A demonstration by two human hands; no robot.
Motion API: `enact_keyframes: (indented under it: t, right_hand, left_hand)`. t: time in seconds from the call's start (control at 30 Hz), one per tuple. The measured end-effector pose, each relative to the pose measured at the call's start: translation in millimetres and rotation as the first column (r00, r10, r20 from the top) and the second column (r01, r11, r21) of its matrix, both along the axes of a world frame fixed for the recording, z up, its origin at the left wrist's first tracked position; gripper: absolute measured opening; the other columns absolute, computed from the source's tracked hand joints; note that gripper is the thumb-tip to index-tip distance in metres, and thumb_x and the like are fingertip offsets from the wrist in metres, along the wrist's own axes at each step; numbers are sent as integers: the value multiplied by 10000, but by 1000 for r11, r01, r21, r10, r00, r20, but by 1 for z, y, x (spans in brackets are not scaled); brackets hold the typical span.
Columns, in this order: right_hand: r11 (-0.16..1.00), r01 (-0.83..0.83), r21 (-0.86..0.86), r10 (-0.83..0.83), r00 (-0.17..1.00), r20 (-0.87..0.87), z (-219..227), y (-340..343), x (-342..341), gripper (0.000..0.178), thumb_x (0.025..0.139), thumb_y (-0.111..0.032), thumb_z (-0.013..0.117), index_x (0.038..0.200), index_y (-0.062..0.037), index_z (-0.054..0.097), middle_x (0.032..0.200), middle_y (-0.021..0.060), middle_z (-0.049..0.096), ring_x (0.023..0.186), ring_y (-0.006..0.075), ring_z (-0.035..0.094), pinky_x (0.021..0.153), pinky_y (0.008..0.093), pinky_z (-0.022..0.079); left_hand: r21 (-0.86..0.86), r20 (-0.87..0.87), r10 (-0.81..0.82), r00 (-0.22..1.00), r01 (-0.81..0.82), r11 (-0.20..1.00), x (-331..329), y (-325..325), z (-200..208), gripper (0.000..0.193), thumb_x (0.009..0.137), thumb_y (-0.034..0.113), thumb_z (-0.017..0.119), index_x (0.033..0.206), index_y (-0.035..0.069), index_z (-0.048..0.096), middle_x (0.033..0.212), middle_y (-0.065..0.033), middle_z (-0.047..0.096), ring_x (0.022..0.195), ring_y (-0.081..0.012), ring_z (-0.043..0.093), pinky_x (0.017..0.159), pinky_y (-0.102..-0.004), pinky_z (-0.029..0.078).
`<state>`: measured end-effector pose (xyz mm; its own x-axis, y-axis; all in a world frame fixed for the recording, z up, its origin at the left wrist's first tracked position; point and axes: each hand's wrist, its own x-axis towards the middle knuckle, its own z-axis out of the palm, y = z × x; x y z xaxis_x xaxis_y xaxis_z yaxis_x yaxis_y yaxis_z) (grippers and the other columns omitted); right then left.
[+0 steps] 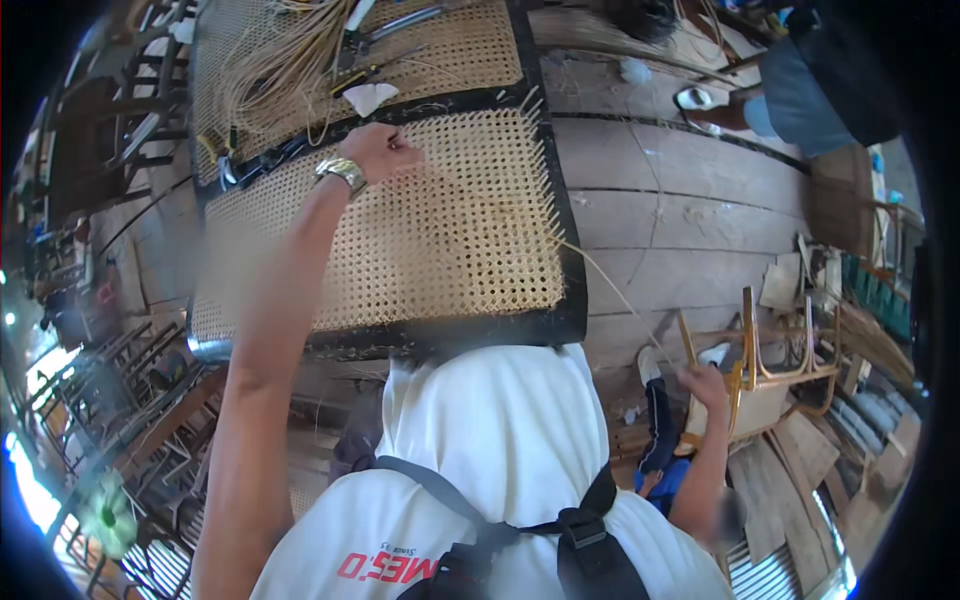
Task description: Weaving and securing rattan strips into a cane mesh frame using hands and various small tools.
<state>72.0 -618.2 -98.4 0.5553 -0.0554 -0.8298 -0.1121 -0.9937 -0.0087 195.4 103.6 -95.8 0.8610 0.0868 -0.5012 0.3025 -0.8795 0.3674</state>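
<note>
A panel of woven cane webbing [450, 235] in a black frame [450, 333] lies in front of me. My left hand [378, 155], with a metal watch [342, 176] at the wrist, is over its far part. The fingers there are curled; whatever they pinch, if anything, is hidden. Out to the right, my right hand [705, 385] is closed on a thin cane strand [612, 283]. That strand stretches taut from the panel's right edge, where a row of short cane ends [543, 165] sticks out over the frame.
On the far cane section [470, 60] lie a bundle of loose cane strands [285, 60], a metal hand tool [400, 22] and a white scrap [370, 97]. Another person [815, 95] is at the upper right. A wooden chair frame [790, 378] stands right; metal chair frames [120, 385] crowd the left.
</note>
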Motion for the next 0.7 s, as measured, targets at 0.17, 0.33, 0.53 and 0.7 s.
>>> enact_keyframes:
  t: [0.17, 0.33, 0.53, 0.7]
  right_hand:
    - [989, -146, -27, 141, 863, 485, 19, 47, 57, 399, 852, -214, 706, 1190, -9, 652, 1123, 218, 660, 1103, 391, 624, 954, 466, 490]
    - [712, -393, 582, -207, 675, 708, 62, 311, 128, 334, 965, -215, 605, 1238, -23, 624, 1163, 192, 639, 1116, 377, 594, 969, 460, 462]
    - [604, -545, 582, 120, 784, 609, 19, 432, 130, 219, 927, -167, 651, 1085, -19, 685, 1051, 181, 646, 1025, 366, 634, 913, 427, 509]
    - [595, -233, 769, -16, 953, 301, 43, 436, 133, 141, 881, -122, 685, 947, 2, 685, 978, 171, 634, 904, 346, 643, 845, 424, 522]
  left_hand:
    - [1, 36, 261, 965, -261, 965, -22, 29, 8, 482, 726, 526, 863, 804, 74, 717, 760, -65, 710, 688, -179, 646, 680, -344, 503]
    - [-167, 169, 552, 816, -528, 833, -38, 29, -15, 476, 735, 490, 881, 818, 52, 714, 769, -38, 715, 671, -131, 602, 652, -313, 484]
    - [-569, -123, 726, 676, -648, 506, -35, 11, -9, 261, 905, 292, 780, 956, 39, 743, 846, -26, 755, 514, -4, 420, 444, -204, 317]
    - [-704, -230, 601, 765, -558, 440, -29, 35, 5, 269, 914, 296, 760, 965, 32, 762, 832, -61, 764, 618, -116, 623, 570, -271, 472]
